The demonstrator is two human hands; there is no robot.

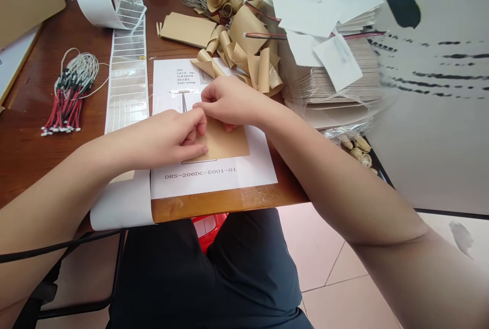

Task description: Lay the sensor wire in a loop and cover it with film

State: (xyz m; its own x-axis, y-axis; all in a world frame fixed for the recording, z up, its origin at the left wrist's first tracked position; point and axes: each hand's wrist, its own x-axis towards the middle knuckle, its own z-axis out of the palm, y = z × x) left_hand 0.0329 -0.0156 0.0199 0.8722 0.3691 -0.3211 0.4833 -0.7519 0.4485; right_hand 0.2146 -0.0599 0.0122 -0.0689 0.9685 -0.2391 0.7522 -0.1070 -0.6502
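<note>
A piece of tan paper (231, 143) lies on a white printed sheet (255, 168) marked "DRS-206DC-E001-01", near the table's front edge. My left hand (179, 134) rests over the left part of the tan paper, its fingers curled and its thumb lying on the paper. From the right, my right hand (227, 99) reaches over the paper's upper edge, thumb and index finger pinched together. The fingertips of both hands meet above the paper's upper left, and whatever they pinch there is hidden. Dark wires (184, 101) show on the printed sheet just above my left hand.
A label strip (128, 84) runs down the left from its roll (95, 0). Farther left lies a bundle of red-and-white wires (72, 89). Curled tan papers (244, 38) and a folded tan stack (189, 28) sit behind. At right stands a pile of white sheets (328, 79).
</note>
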